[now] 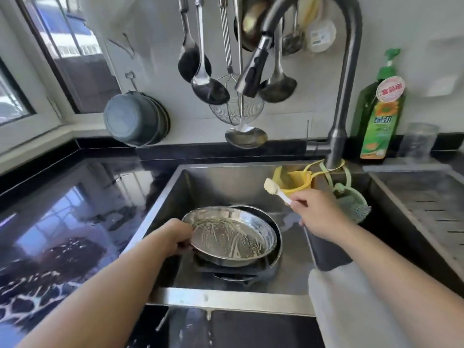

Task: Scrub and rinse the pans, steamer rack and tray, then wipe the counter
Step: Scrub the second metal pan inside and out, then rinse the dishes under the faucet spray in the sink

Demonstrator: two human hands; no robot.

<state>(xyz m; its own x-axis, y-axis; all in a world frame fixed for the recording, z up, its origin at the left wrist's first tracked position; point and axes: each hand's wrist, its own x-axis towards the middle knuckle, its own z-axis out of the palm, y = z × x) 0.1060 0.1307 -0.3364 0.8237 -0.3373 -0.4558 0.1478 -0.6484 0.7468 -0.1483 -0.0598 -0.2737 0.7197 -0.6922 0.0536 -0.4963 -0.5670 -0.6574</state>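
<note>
White wall (155, 46), daylit window (62, 46), black counter (50, 197)

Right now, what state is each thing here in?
Top pan: tilted on the stack, streaked with suds, rim gripped by left hand.
Brush: raised above the sink, held by right hand.
Faucet: no water visible.
Soap bottle: upright on the counter.
Sink: holds stacked pans.
</note>
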